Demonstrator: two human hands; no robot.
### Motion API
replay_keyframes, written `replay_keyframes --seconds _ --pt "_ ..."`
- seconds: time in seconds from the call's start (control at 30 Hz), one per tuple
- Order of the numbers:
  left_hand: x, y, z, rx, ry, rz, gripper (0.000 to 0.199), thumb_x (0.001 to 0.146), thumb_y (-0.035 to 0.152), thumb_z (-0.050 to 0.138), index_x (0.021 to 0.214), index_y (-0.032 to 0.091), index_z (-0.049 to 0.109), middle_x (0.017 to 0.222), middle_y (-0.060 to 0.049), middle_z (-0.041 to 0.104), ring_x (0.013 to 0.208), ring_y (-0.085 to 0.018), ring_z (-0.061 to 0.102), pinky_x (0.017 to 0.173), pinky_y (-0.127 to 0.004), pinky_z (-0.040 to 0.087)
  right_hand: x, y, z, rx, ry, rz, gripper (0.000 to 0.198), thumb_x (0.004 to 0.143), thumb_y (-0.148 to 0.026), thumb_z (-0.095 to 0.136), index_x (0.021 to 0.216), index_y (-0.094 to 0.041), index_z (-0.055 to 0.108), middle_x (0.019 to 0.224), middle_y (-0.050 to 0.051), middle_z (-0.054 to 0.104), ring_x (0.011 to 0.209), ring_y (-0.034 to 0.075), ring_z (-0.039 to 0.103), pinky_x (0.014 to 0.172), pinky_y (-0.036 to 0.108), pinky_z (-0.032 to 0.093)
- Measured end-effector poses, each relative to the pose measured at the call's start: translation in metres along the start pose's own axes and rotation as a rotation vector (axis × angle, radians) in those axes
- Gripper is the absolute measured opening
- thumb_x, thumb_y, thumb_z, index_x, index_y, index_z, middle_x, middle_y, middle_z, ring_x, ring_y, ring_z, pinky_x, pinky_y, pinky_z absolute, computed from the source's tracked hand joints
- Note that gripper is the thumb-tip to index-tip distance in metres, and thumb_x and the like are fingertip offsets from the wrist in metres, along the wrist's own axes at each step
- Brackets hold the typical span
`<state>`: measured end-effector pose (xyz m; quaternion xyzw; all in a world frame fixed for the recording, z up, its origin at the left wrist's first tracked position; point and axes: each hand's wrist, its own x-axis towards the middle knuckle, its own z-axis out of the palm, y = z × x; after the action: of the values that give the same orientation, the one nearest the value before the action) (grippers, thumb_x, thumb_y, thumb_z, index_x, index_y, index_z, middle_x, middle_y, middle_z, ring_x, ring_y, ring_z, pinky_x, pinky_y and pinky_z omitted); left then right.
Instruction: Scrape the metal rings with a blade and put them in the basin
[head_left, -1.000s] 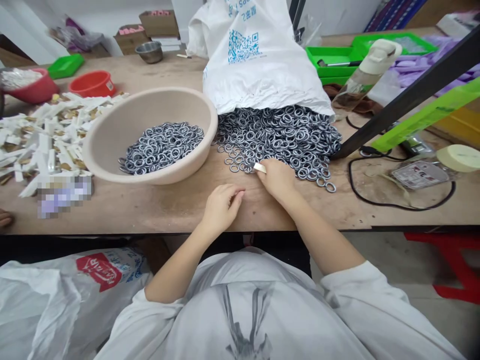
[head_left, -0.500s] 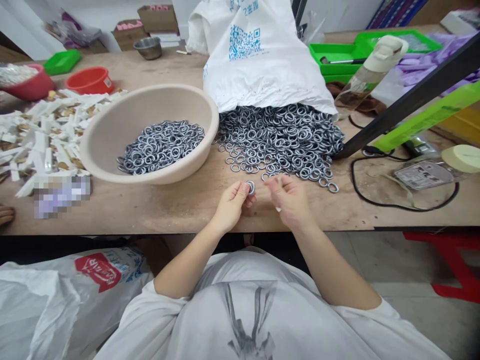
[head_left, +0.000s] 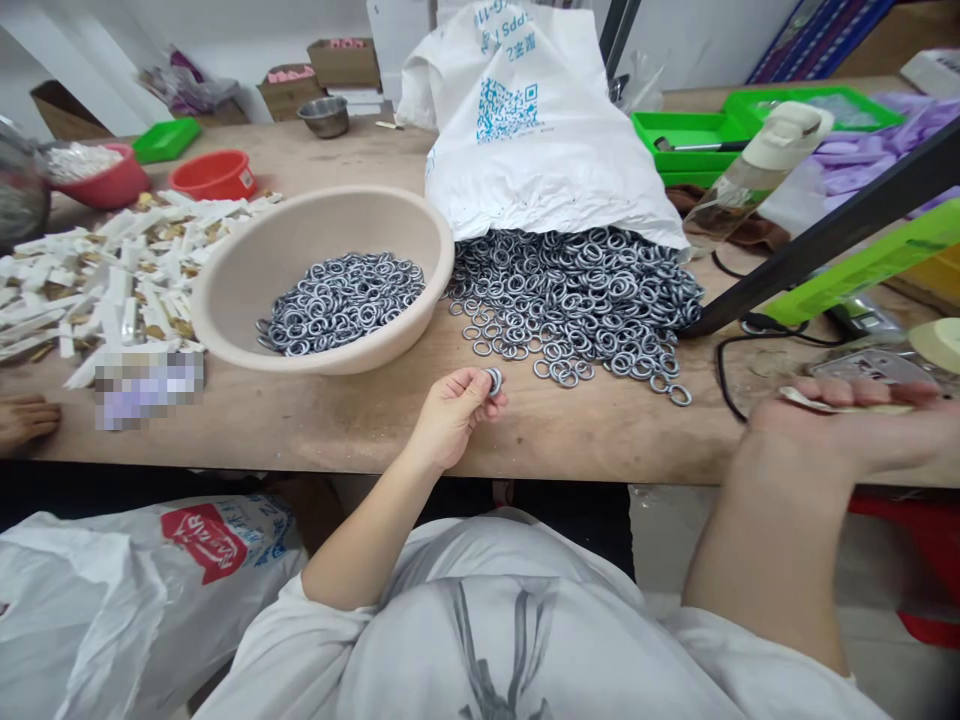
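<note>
My left hand (head_left: 459, 412) is closed in a pinch on a grey ring (head_left: 494, 380), just over the table's front part. Far to the right, my right hand (head_left: 862, 425) is turned palm up. Its fingers curl over a thin whitish strip (head_left: 814, 402), whose material I cannot make out. Beyond my left hand, a heap of grey rings (head_left: 577, 300) spills from the mouth of a white sack (head_left: 555, 170). More rings (head_left: 352, 300) lie in a wide beige basin (head_left: 232, 290) to the left.
White and brown pieces (head_left: 112, 270) cover the table's left side, near another person's hand (head_left: 26, 425). A black post (head_left: 825, 230) slants up at the right, beside a clear bottle (head_left: 750, 170) and a black cord (head_left: 724, 375). A red bowl (head_left: 214, 178) stands behind the basin.
My right hand has swung far right, away from my left hand, and turned palm up with the whitish strip. My left hand keeps its pinch on the ring. The view has shifted slightly.
</note>
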<state>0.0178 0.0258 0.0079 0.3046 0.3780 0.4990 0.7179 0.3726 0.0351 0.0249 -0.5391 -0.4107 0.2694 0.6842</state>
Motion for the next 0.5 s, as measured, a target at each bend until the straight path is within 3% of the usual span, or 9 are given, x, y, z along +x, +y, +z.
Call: replay_keyframes --seconds 0.07,0.1,0.17,0.23,0.37,0.5 --pt "-0.001 0.000 0.002 -0.002 -0.002 -0.009 0.047 0.061 0.051 0.090 0.078 0.012 0.069 0.065 -0.002 0.068 0.052 -0.006 0.057 0.052 -0.017 0.048 -0.013 -0.009 0.018 0.088 0.098 -0.129 0.058 0.095 -0.071 0.034 0.057 -0.028 0.045 0.052 -0.005 0.009 0.041 0.012 0.012 0.048 0.036 0.006" --pt "-0.001 0.000 0.003 0.000 -0.006 -0.012 0.047 0.062 0.052 0.089 0.078 0.012 0.069 0.064 -0.002 0.068 0.053 -0.007 0.058 0.052 -0.017 0.048 -0.026 -0.014 0.033 0.119 0.072 -0.115 0.055 0.095 -0.069 0.039 0.060 -0.028 0.048 0.053 -0.005 0.013 0.042 0.012 0.012 0.046 0.035 0.007" --pt "-0.003 0.000 0.007 0.005 -0.020 -0.016 0.047 0.064 0.054 0.088 0.077 0.013 0.068 0.063 -0.001 0.066 0.054 -0.008 0.058 0.052 -0.017 0.048 -0.059 -0.020 0.069 0.148 -0.086 0.049 0.048 0.096 -0.065 0.045 0.069 -0.027 0.054 0.056 -0.005 0.022 0.044 0.011 0.018 0.044 0.033 0.013" --pt "-0.006 -0.001 0.011 0.009 -0.040 -0.010 0.047 0.067 0.055 0.085 0.074 0.014 0.065 0.061 0.000 0.063 0.053 -0.007 0.057 0.052 -0.017 0.048 -0.092 -0.023 0.102 0.114 -0.382 0.158 0.047 0.096 -0.067 0.044 0.078 -0.026 0.059 0.056 -0.006 0.030 0.044 0.011 0.023 0.042 0.030 0.017" --pt "-0.015 -0.002 0.016 -0.010 -0.083 -0.019 0.047 0.072 0.057 0.081 0.070 0.015 0.059 0.056 0.003 0.057 0.049 -0.006 0.052 0.050 -0.017 0.045 -0.126 -0.025 0.136 -0.224 -0.741 -0.235 0.037 0.100 -0.051 0.050 0.082 -0.021 0.063 0.069 0.001 0.060 0.063 0.014 0.053 0.060 0.029 0.037" --pt "-0.022 -0.001 0.018 -0.044 -0.094 -0.050 0.046 0.070 0.051 0.085 0.070 0.016 0.056 0.056 0.004 0.056 0.049 -0.006 0.051 0.050 -0.016 0.044 -0.125 -0.030 0.139 -0.422 -0.788 -0.481 0.037 0.101 -0.042 0.049 0.076 -0.019 0.062 0.068 0.002 0.061 0.062 0.013 0.054 0.059 0.029 0.034"
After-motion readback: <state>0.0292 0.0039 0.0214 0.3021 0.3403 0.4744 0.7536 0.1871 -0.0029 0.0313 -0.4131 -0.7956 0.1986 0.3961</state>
